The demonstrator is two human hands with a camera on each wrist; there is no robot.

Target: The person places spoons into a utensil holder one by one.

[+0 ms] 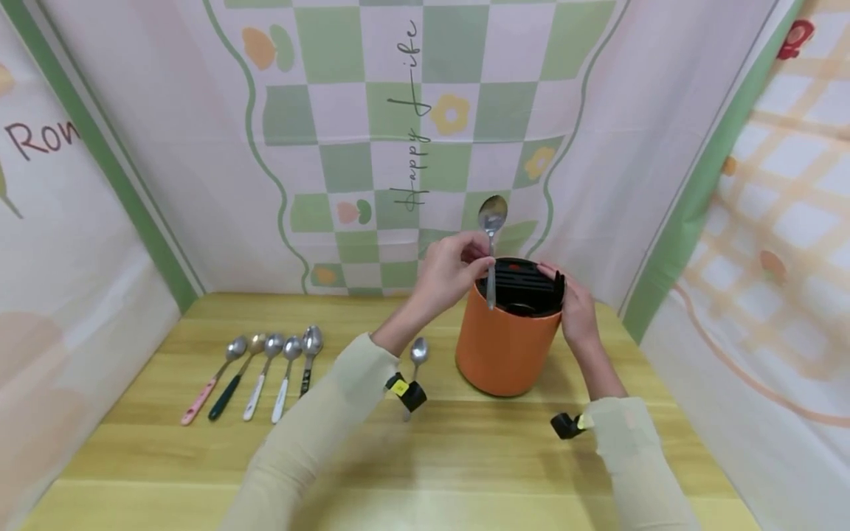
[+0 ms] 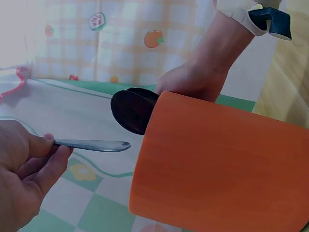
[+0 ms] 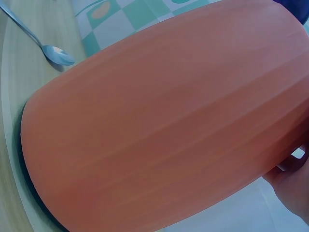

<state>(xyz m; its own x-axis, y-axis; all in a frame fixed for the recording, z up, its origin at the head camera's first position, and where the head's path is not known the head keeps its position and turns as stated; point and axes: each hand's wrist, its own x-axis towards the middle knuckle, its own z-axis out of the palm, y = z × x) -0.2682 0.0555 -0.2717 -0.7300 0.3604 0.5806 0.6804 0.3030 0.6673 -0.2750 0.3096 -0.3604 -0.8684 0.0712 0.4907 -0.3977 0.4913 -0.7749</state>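
My left hand (image 1: pixel 451 269) pinches a metal spoon (image 1: pixel 493 214) between thumb and fingers, its bowl up and its handle pointing down. In the left wrist view the handle's end (image 2: pixel 118 146) stands just short of the rim of an orange utensil holder (image 1: pixel 508 346). A black slotted insert (image 1: pixel 524 280) sits in the holder's mouth, and a round black part of it sticks out past the rim. My right hand (image 1: pixel 579 306) grips the holder at its upper right side, fingers over the far rim; some of its fingertips are hidden.
Several spoons lie in a row at the table's left, among them one with a pink handle (image 1: pixel 199 402) and one with a dark green handle (image 1: pixel 224 398). Another spoon (image 1: pixel 419 351) lies left of the holder, partly behind the left wrist camera. A patterned cloth (image 1: pixel 332 162) hangs behind.
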